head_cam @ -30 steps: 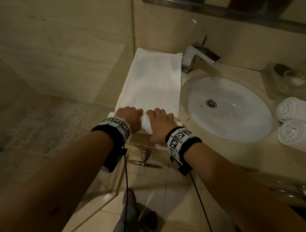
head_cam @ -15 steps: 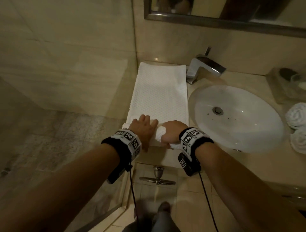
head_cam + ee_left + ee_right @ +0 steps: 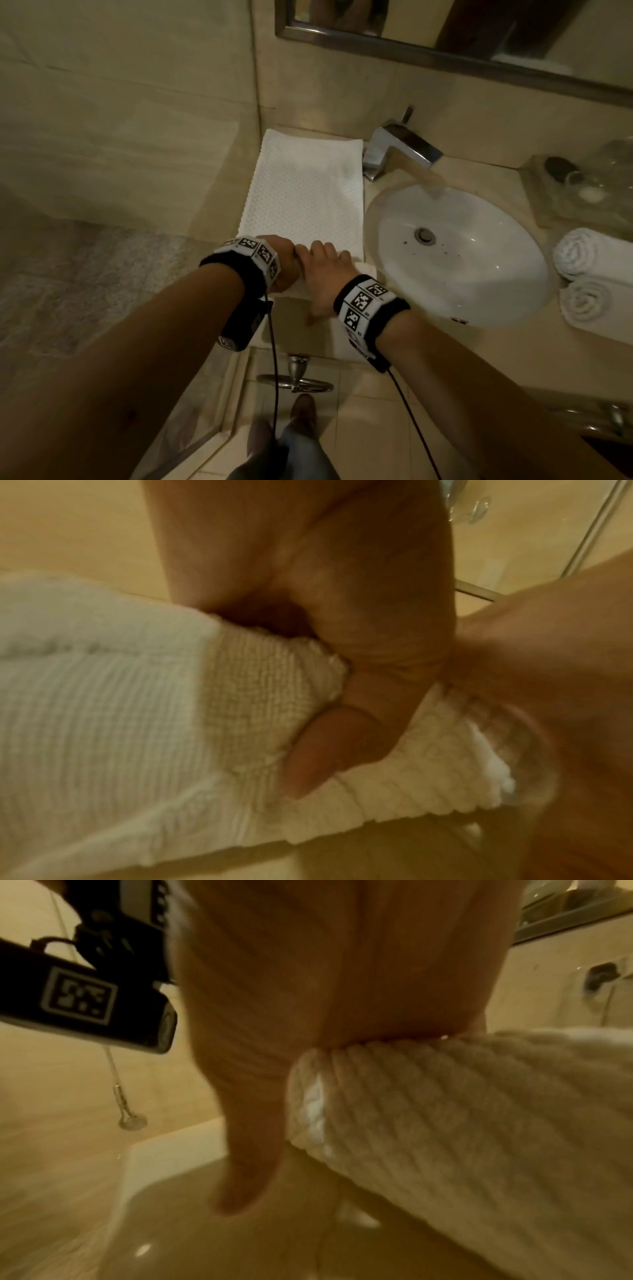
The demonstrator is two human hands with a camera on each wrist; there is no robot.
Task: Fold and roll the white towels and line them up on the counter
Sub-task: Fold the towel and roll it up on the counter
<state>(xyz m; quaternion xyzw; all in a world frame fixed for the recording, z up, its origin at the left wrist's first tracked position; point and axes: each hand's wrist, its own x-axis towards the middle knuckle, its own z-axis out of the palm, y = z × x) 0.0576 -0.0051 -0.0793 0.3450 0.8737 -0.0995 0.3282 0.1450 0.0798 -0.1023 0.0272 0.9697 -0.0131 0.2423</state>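
White waffle towel lies flat on the counter, left of the sink, with its far end up against the wall and its near end already rolled up under both hands. Left hand sits on the left part of the roll, and the left wrist view shows its thumb curled round and digging into the cloth, so it's gripping the roll for real. Right hand is just beside it, touching it, fingers laid pretty straight over the top of the roll with the thumb sticking down toward the counter edge; from the right wrist view the palm presses on the roll rather than wrapping it. Faucet stands behind the sink. Over on the far right, two rolled towels lie side by side on the counter, touching each other. Clear tray with some small stuff sits behind those, kinda blurry.
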